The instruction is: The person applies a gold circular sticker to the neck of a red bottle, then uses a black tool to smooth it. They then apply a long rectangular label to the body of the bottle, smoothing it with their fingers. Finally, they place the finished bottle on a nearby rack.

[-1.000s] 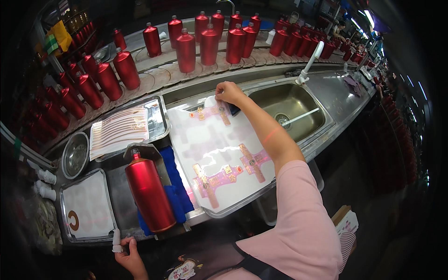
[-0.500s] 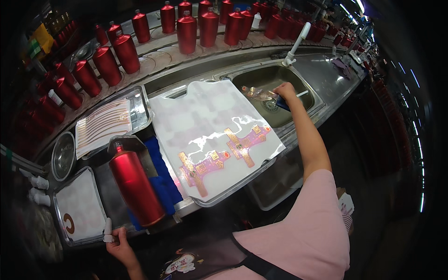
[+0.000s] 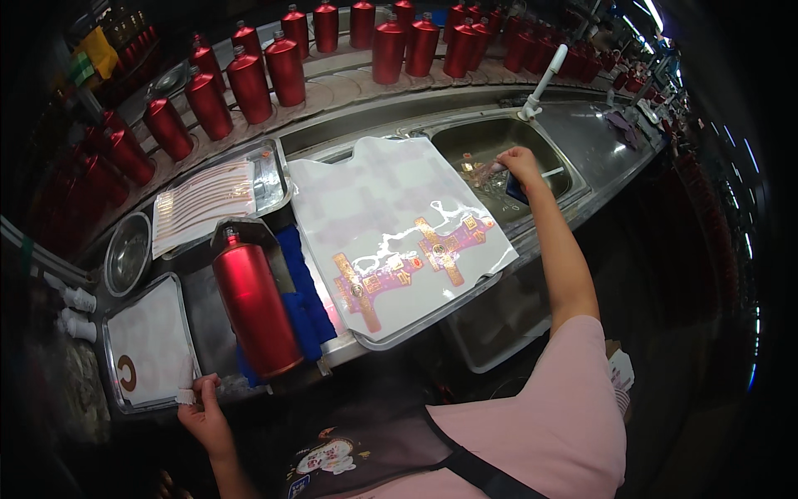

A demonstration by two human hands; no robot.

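Over the sink point(image 3: 551, 140), my right hand point(image 3: 520, 164) pinches a wet, clear decal film with gold and purplish print point(image 3: 480, 173). A dark blue flat piece point(image 3: 515, 192) sticks out beneath that palm. My left hand point(image 3: 208, 416) is by the near corner of a small metal tray point(image 3: 184, 309), with a white cover point(image 3: 186, 384) on one finger. Thumb and finger there stand apart, and I see nothing between them. A red bottle point(image 3: 258, 308) leans on blue cloth point(image 3: 309, 323) beside it. White sheeting on a board point(image 3: 366, 191) carries two gold and purple decals point(image 3: 366, 291).
Red bottles point(image 3: 389, 51) line a curved conveyor point(image 3: 332, 96) at the back. A white faucet point(image 3: 544, 81) rises behind the sink. A tray with a sheet of curved strips point(image 3: 204, 204) and a round metal bowl point(image 3: 129, 254) lie at left. White bottles point(image 3: 79, 312) are at the left edge.
The decal film has drawn in closer to my right hand and looks more bunched. Bottles on the conveyor have moved right. My left hand has shifted slightly toward the small tray. The view has shifted slightly.
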